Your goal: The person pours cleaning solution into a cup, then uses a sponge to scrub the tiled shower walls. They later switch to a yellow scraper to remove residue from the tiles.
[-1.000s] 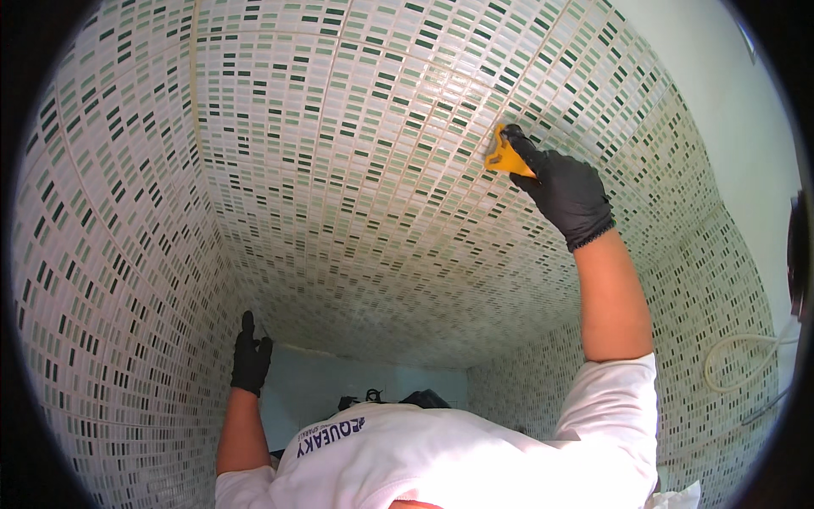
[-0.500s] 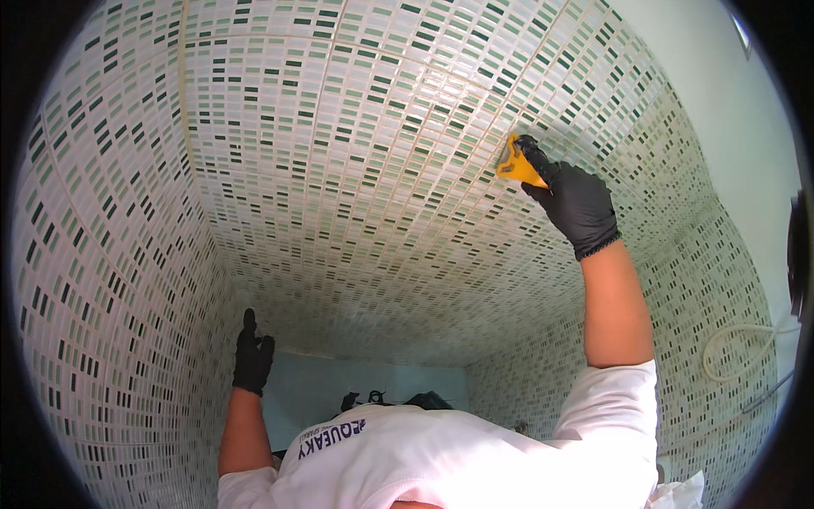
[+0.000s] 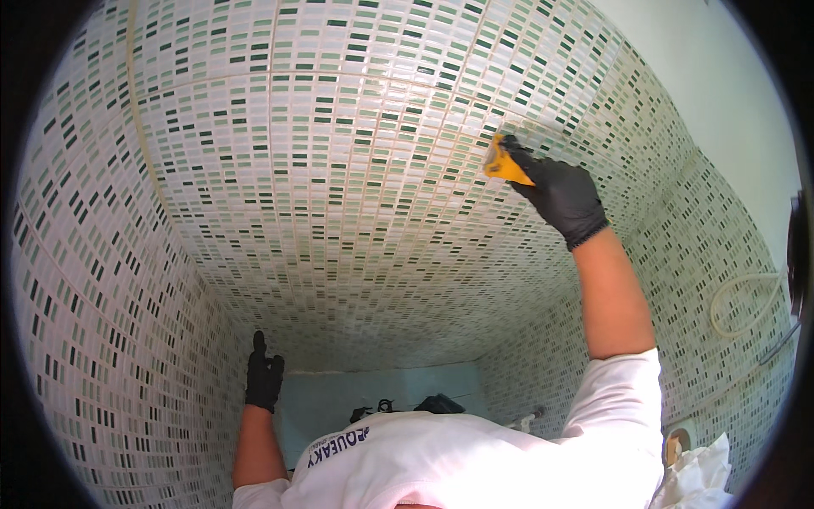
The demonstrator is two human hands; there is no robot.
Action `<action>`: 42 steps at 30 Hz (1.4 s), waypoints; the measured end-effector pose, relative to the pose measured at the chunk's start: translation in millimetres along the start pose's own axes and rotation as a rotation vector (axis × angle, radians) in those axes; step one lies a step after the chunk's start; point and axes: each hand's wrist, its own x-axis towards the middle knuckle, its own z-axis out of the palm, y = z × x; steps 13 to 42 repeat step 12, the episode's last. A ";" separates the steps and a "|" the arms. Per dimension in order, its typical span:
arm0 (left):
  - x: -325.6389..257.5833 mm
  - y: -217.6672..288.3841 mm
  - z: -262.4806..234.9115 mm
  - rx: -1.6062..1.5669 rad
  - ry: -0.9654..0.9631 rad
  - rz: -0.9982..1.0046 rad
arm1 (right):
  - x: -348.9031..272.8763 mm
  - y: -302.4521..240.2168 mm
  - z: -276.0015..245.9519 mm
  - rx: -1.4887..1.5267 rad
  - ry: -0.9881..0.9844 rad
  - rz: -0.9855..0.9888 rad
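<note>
My right hand [image 3: 566, 199], in a black glove, is raised to the mosaic-tiled wall [image 3: 356, 182]. Its fingers are wrapped round a yellow scraper [image 3: 508, 165], and the scraper's front edge is against the white and green tiles. Low on the left, close to the corner with the side wall, is my left hand [image 3: 264, 378], also gloved in black. It holds nothing that I can see; one finger points up and another part of the hand stands apart from it. Whether it touches the tiles is hard to tell.
A second tiled wall [image 3: 93, 280] rises on my left, and another [image 3: 678, 280] on my right. A pale hose [image 3: 719, 314] hangs in a loop at the right. Crumpled white material [image 3: 697, 475] lies at the lower right. Dark items [image 3: 441, 404] rest on the bluish floor [image 3: 326, 392].
The view has shifted, so the wall sits further left. My right hand has the scraper slightly further left in the picture, still at the tiles. My left hand shows slightly lower and further right.
</note>
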 end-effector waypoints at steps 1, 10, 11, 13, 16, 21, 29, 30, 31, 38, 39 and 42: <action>0.2 3.9 -0.3 -0.008 -0.024 -0.034 | 4.4 -5.5 0.5 0.032 0.046 -0.033; -0.8 -2.4 -2.6 0.018 0.022 0.052 | 22.8 -29.8 -7.2 0.119 0.166 -0.106; -6.6 0.1 -3.9 0.073 0.033 0.042 | 23.3 -35.6 -8.3 0.155 0.179 -0.111; -12.1 3.8 -4.8 0.129 0.042 0.032 | 28.7 -40.4 -14.7 0.083 0.093 -0.108; -12.1 3.8 -4.8 0.129 0.042 0.032 | 28.7 -40.4 -14.7 0.083 0.093 -0.108; -12.1 3.8 -4.8 0.129 0.042 0.032 | 28.7 -40.4 -14.7 0.083 0.093 -0.108; -12.1 3.8 -4.8 0.129 0.042 0.032 | 28.7 -40.4 -14.7 0.083 0.093 -0.108; -12.1 3.8 -4.8 0.129 0.042 0.032 | 28.7 -40.4 -14.7 0.083 0.093 -0.108; -12.1 3.8 -4.8 0.129 0.042 0.032 | 28.7 -40.4 -14.7 0.083 0.093 -0.108; -12.1 3.8 -4.8 0.129 0.042 0.032 | 28.7 -40.4 -14.7 0.083 0.093 -0.108; -12.1 3.8 -4.8 0.129 0.042 0.032 | 28.7 -40.4 -14.7 0.083 0.093 -0.108; -12.1 3.8 -4.8 0.129 0.042 0.032 | 28.7 -40.4 -14.7 0.083 0.093 -0.108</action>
